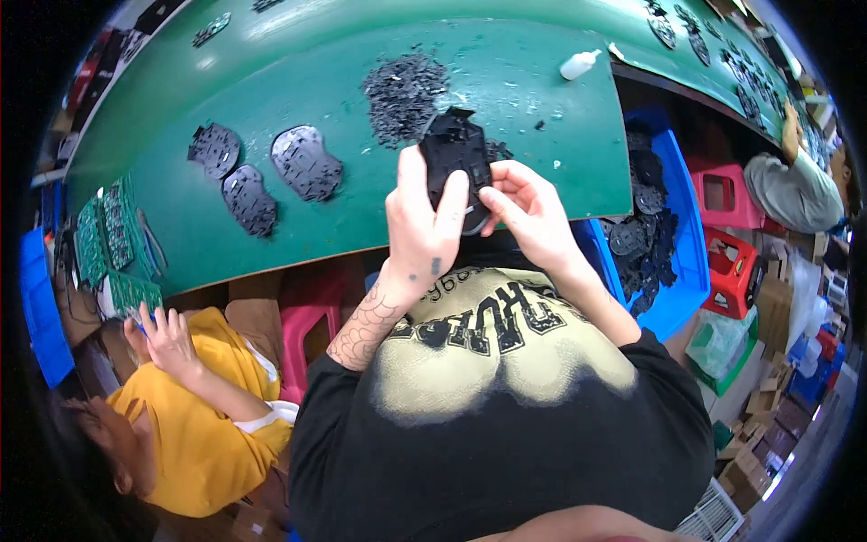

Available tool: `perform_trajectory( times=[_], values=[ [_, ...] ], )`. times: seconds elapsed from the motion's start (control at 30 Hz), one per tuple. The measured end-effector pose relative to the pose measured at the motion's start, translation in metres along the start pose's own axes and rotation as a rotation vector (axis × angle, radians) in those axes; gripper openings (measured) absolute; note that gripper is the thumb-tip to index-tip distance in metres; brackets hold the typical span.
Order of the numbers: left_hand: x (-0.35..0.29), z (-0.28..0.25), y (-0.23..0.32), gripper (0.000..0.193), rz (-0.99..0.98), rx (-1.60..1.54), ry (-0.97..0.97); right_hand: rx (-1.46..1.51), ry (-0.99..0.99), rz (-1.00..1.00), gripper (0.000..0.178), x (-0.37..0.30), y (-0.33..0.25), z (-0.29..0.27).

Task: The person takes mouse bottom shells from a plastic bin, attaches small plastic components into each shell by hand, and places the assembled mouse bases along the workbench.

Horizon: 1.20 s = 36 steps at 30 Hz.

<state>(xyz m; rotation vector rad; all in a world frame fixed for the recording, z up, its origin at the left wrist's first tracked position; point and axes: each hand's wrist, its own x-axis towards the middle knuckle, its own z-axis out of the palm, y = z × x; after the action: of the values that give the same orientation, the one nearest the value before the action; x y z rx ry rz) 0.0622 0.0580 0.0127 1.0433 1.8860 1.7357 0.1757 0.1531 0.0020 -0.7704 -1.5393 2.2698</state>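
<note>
Over the table's front edge I hold up a black plastic housing (456,149), oval, with raised details and a small tab at its far end. My left hand (424,212) grips it from the left, thumb lying across its face. At its lower right edge, my right hand (526,206) pinches with bent fingers; whether a small part sits between them is hidden. Just beyond the housing lies a heap of small black plastic pieces (402,95). Three similar black housings, one of them (307,163) nearest to me, rest on the table to the left.
The green tabletop (361,221) carries a white squeeze bottle (579,64) at its far right. A blue bin (684,217) of black housings stands right of the table. On the left, a person in yellow (199,415) sits by green circuit boards (117,230). Pink and red stools (730,271) stand beyond the bin.
</note>
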Motion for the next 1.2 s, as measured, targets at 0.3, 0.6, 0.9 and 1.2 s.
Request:
perform_trajectory(
  times=[0.3,0.6,0.9,1.2],
  values=[
    [-0.006,0.0,-0.02,0.029,-0.243,-0.431,0.041,-0.844,0.332,-0.327,0.018,-0.017,-0.012,-0.066],
    [-0.004,-0.005,-0.027,0.03,-0.209,-0.432,0.038,-1.196,0.251,-0.617,0.018,-0.006,0.003,-0.069],
    [-0.006,-0.006,-0.029,0.03,-0.231,-0.442,0.04,-1.07,0.313,-0.294,0.01,-0.005,-0.007,-0.069],
    [-0.004,-0.008,-0.028,0.032,-0.199,-0.382,0.016,-1.202,0.143,-0.256,0.009,-0.012,-0.016,-0.076]
  ],
)
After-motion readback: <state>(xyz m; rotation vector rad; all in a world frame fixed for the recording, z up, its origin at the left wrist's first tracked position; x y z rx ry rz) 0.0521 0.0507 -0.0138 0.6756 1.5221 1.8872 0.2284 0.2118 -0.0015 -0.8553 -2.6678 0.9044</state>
